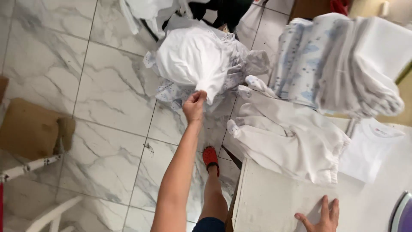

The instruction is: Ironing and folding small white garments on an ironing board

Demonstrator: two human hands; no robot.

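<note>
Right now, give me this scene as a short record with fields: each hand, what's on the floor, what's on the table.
left hand: pinches the edge of a white garment, arm stretched over the floor
right hand: flat on the white table, holding nothing
floor: marble-look tiles, heap of white and blue-printed clothes
table: white sleepsuit, white shirt, folded stack
foot: red clog

White everywhere — the bundled cloth (pixel 191 58) pinched by the left hand (pixel 194 105) is plain white, and beneath it lies a pale fabric (pixel 171 92) sprinkled with small blue print. The stacked cloths (pixel 339 62) run from blue-patterned white to plain white. The garment (pixel 292 137) on the table (pixel 274 202) is off-white. The floor (pixel 98 94) is white marble with grey veins — one red shoe (pixel 210 157) pops.
</note>
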